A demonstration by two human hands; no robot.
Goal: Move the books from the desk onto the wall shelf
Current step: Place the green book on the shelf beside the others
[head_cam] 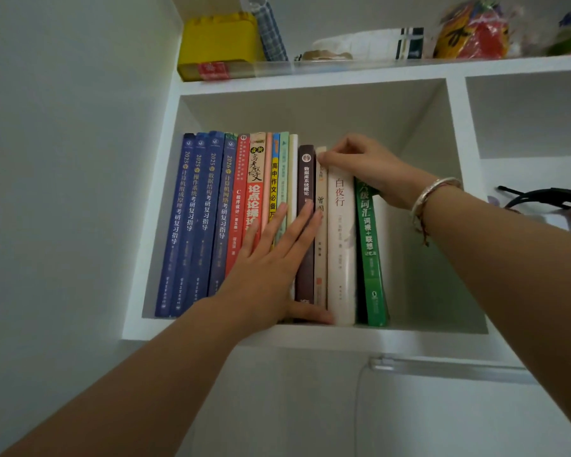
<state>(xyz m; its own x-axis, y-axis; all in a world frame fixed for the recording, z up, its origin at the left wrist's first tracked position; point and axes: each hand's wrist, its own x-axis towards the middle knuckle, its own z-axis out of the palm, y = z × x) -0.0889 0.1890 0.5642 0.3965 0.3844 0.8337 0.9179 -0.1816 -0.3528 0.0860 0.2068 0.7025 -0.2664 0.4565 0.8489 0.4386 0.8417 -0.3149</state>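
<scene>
A white wall shelf (310, 334) holds a row of upright books: several blue ones (192, 225) at the left, red and orange ones (241, 206), a dark brown one (305, 179), a thin cream one (321, 258), a white one (342, 245) and a green one (370, 245) at the right end. My left hand (271, 268) lies flat with fingers spread against the spines in the middle of the row. My right hand (363, 166) rests on top of the white and green books, fingertips pinching the top of the thin cream book.
The compartment's right part (435, 258) beyond the green book has free room. On the top shelf stand a yellow box (218, 44), a checked cloth item (271, 31), a white roll and a colourful bag (472, 31). A black object (541, 196) lies in the right compartment.
</scene>
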